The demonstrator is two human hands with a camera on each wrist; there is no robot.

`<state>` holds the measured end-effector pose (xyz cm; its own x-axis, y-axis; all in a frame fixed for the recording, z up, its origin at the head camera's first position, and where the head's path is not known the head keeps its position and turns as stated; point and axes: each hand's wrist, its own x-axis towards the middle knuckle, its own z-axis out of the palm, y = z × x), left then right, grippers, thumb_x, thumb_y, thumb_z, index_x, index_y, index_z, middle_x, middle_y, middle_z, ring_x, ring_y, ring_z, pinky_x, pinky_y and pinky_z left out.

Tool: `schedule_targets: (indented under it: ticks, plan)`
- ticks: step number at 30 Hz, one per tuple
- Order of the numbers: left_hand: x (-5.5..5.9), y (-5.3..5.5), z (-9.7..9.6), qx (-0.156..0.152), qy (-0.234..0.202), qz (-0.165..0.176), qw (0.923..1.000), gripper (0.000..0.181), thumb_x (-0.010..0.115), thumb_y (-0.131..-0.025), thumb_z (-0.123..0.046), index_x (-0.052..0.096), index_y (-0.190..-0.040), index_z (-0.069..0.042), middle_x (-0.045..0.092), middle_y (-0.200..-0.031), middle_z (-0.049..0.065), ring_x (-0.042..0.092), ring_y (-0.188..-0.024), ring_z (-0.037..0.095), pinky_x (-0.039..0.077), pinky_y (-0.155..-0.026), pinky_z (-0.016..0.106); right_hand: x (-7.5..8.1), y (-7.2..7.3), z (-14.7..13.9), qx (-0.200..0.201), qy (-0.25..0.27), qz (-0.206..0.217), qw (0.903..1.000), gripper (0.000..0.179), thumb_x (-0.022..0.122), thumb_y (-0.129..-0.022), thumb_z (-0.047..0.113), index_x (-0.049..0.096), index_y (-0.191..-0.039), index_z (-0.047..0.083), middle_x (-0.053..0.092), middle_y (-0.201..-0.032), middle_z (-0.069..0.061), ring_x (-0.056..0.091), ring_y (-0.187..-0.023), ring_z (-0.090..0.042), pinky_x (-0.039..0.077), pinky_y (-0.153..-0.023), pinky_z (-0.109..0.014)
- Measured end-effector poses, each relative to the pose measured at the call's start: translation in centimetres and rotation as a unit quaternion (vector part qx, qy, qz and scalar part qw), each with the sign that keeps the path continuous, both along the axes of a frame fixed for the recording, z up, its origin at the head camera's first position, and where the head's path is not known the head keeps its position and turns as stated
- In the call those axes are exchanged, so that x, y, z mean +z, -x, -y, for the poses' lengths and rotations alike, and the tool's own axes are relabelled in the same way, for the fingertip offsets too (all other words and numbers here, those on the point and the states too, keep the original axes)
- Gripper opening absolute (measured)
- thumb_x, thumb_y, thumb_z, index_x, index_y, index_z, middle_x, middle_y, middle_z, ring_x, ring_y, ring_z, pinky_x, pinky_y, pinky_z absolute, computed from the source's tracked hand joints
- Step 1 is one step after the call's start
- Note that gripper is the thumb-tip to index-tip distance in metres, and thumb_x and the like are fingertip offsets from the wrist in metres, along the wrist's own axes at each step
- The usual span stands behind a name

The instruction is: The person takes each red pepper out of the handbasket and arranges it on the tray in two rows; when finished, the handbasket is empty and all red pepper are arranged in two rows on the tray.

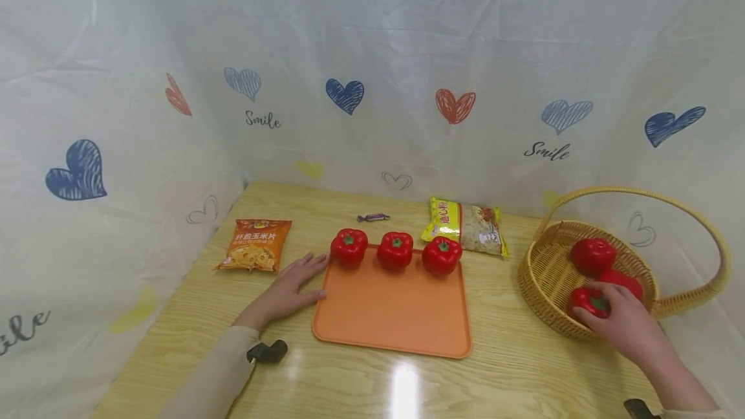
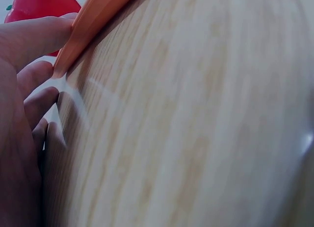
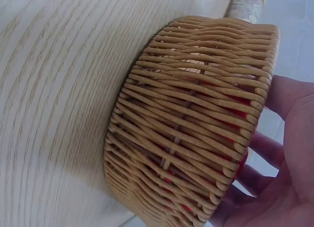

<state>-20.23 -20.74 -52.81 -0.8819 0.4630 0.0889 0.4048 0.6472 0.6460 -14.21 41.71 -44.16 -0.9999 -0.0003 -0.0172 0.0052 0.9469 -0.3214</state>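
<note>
My right hand [image 1: 627, 323] reaches into the wicker basket [image 1: 538, 299] and grips a red bell pepper [image 1: 584, 299] near its front rim. Two more red peppers lie behind it, one of them a round one [image 1: 593, 256]. In the right wrist view the fingers curl over the rim, and the basket's woven side [image 3: 181, 119] hides most of the pepper. My left hand [image 1: 288, 293] lies with fingers extended at the left edge of the orange tray [image 1: 392, 315], its thumb touching the edge. Three red bell peppers, one in the middle [image 1: 395, 252], line the tray's far side.
An orange snack bag [image 1: 256, 246] lies on the wooden table left of the tray. Behind the tray are a small purple-wrapped candy [image 1: 373, 217] and a yellow-and-clear food packet [image 1: 468, 226]. The basket's tall handle [image 1: 698, 218] arches over its right side. A heart-printed curtain [image 1: 396, 37] encloses the table.
</note>
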Motion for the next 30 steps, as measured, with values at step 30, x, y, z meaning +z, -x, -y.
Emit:
schedule_targets:
  ticks: [30]
  plan:
    - [-0.2,0.1,0.0,0.005,0.009,0.016,0.9998,0.074,0.067,-0.096,-0.045,0.04,-0.158,-0.014,0.033,-0.164,0.003,0.015,-0.155,0.033,0.009,-0.123,0.059,-0.8,0.9,0.4,-0.006,0.014,-0.017,0.9997,0.074,0.075,-0.09,0.046,0.05,-0.133,-0.009,0.049,-0.124,-0.042,0.054,-0.104,-0.056,0.05,-0.079,-0.069]
